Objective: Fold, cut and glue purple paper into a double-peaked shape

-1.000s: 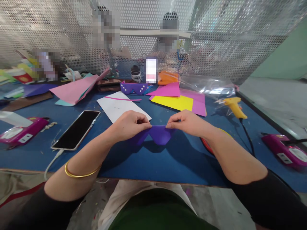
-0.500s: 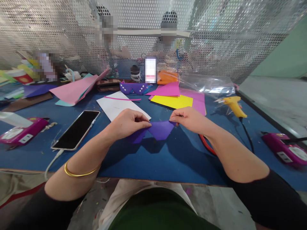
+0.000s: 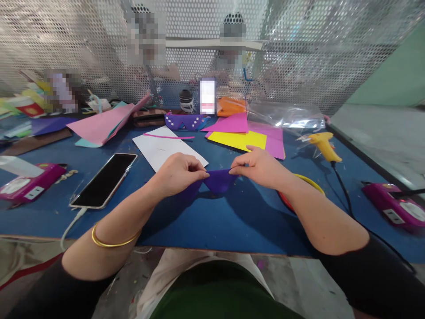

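A purple glasses-shaped cutout (image 3: 219, 180), thin like craft foam, spans the gap between my hands just above the table. My left hand (image 3: 179, 173) pinches its upper edge near the middle, covering part of it. At the right end of that edge, my right hand (image 3: 257, 166) holds it between thumb and fingers. Past my left hand, the rest of the cutout is in shadow. Farther back lie purple glasses (image 3: 184, 122) with small white squares. A white sheet (image 3: 166, 148) with a thin pink strip (image 3: 169, 136) across it lies just beyond my left hand.
A phone (image 3: 105, 180) on a cable lies left of my left forearm. A yellow glue gun (image 3: 325, 145) stands at right. Magenta power strips (image 3: 396, 206) sit at both sides. Yellow (image 3: 239, 140) and pink sheets (image 3: 99, 124) lie toward the perforated metal screen (image 3: 199, 55).
My right hand has moved slightly left along the cutout's edge, with a finger now raised. The cutout has tilted and looks shorter and darker. A yellow ring-shaped edge shows beside my right forearm.
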A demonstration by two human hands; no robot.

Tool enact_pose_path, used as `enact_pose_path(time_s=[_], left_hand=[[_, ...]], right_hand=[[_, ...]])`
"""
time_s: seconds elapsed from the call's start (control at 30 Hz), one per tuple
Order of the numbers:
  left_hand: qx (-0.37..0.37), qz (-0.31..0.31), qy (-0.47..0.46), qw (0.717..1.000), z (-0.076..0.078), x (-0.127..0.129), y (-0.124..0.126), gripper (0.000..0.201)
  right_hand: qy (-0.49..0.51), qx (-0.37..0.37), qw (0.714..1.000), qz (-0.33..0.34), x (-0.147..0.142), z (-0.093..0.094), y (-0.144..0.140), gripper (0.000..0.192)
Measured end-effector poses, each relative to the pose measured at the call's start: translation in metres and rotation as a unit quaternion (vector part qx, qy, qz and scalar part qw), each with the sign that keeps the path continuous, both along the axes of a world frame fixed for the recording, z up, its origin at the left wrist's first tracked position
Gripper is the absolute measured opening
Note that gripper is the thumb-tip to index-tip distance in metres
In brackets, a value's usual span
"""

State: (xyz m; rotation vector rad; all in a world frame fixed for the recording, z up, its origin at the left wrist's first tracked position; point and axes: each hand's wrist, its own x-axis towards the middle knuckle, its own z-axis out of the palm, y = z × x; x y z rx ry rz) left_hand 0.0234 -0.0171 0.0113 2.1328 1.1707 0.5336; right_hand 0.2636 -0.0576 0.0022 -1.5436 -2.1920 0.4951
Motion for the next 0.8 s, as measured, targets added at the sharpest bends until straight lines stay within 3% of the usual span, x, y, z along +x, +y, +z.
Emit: enact_pose_path(time_s=[0.23,0.57,0.8], left_hand=[[-0.015,-0.003,-0.011,1.000,-0.007,0.005,-0.002,0.021],[-0.019,-0.012,0.002,1.000,0.008,-0.008,0.003,0.016],[0.009,0.014,-0.014,1.000,-0.001,0.003,-0.006,0.019]], right_hand=[[-0.064,0.104,0.992,0.019,-0.025,-0.005,-0.010,0.017],[-0.032,0.039,0.999,0.012,-0.008,-0.003,-0.003,0.024],[-0.040,0.084,0.996,-0.006,-0.022,-0.003,-0.008,0.014]])
